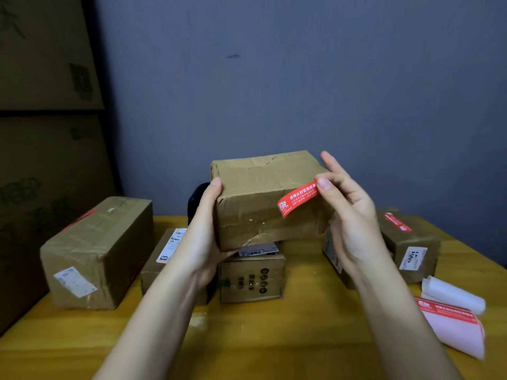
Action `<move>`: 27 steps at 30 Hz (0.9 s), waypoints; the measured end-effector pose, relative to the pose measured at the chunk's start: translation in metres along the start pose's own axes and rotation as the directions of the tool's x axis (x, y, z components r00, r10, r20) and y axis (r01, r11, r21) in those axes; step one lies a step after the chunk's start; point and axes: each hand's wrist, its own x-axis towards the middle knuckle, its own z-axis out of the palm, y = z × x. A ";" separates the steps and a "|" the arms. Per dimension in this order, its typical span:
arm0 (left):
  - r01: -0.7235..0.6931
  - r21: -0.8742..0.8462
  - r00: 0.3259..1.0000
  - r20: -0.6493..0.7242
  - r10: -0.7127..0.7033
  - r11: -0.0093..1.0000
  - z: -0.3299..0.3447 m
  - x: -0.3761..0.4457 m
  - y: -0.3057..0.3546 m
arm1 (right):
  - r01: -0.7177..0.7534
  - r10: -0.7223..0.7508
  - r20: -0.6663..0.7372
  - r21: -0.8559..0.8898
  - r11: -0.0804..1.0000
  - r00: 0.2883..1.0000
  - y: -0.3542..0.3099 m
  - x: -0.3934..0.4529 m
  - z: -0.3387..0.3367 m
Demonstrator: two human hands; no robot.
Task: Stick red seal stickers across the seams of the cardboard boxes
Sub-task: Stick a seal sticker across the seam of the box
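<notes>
Red and flimsy, the seal sticker (297, 198) hangs from our right hand (348, 212), pinched at its upper end between thumb and fingertips; the free end droops left over the cardboard box (263, 198). It likely curls and self-adheres, so we hold one end only. Our left hand (205, 229) grips the box's near-left corner above the table (274, 338). The box seems light and stiff.

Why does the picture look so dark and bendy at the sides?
Head view: dim light, so the big boxes on the left fade into shadow; the wide lens curves the table edges; the red sticker and held box show clearest, mid-frame.
</notes>
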 end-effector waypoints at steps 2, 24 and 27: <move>0.002 0.150 0.998 -0.066 0.008 0.989 0.007 0.002 0.008 | -0.013 0.013 -0.023 -0.007 1.000 1.000 -0.007 -0.002 0.001; -0.078 0.187 0.996 0.058 0.068 0.979 0.001 -0.049 -0.010 | -0.337 0.341 -0.058 0.062 0.939 0.938 -0.051 -0.061 -0.022; 0.110 0.182 0.992 0.035 -0.118 0.977 -0.010 -0.049 -0.021 | -0.385 0.398 -0.083 0.134 0.913 0.914 -0.043 -0.069 -0.020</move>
